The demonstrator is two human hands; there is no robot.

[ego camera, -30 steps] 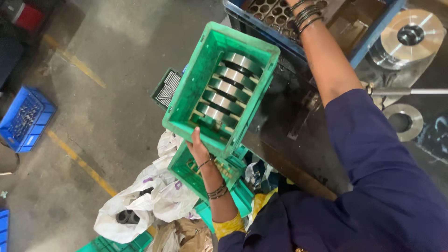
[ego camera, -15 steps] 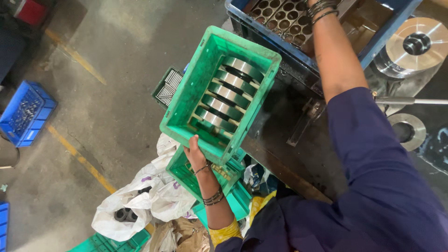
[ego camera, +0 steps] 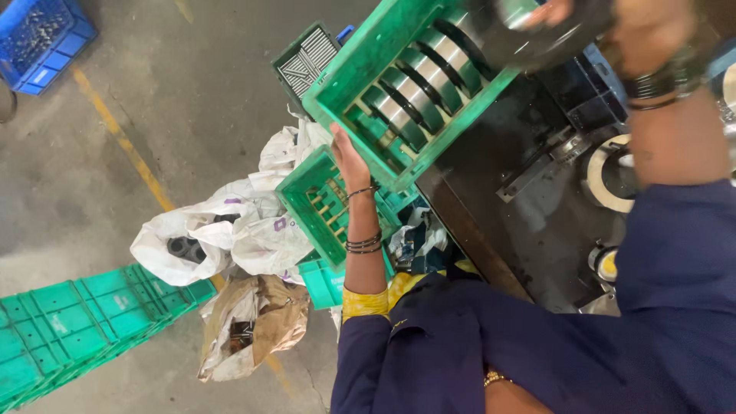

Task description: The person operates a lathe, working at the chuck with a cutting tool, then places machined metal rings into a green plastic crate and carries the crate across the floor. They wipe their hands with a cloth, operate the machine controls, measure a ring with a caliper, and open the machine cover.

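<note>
A white woven plastic sack (ego camera: 230, 234) with small purple markings lies crumpled and open on the concrete floor, just left of the lower green crate. Just below it a brown paper bag (ego camera: 253, 322) lies torn open and creased, with dark contents showing in its mouth. No labels, signs or screens show clearly anywhere in the view.

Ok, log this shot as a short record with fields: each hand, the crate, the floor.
left hand: grips the lower edge of the tilted green plastic crate
right hand: holds a shiny round metal part above the crate, blurred
crate contents: row of metal rings standing on edge
floor: white sacks, brown paper bag, blue crate
</note>
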